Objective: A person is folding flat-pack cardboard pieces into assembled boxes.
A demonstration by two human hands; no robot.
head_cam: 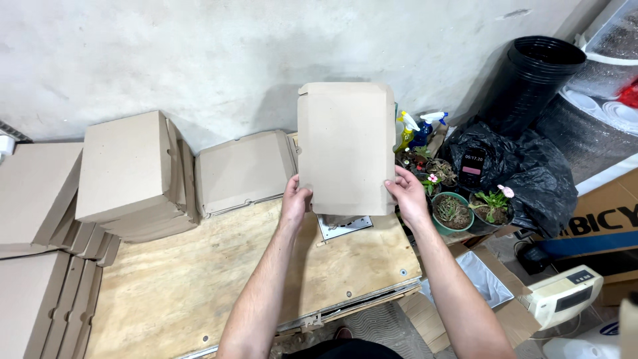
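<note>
Head view, looking down: both hands hold one flat folded cardboard box [345, 147] upright over the far edge of the plywood tabletop [219, 279]. Left hand [296, 201] has a closed grip on the box's lower left corner, fingers behind, thumb on the front. Right hand [407, 193] has a closed grip on the lower right corner, thumb on the front face. The box is off the tabletop, plain brown side facing the camera, clipped corners at the top, in front of the pale wall [199, 60].

Under the box, a small metal plate [344, 226] lies on the plywood. Left of the hands, a tall stack of flat boxes [133, 176] leans on the tabletop; another flat box [242, 171] lies against the wall just beside the held one. More box stacks [40, 266] at far left.

Right of the tabletop: spray bottles [419, 129], potted plants [468, 209], black plastic bag [531, 173], black stacked pots [531, 80], white appliance [565, 296] on the floor.
</note>
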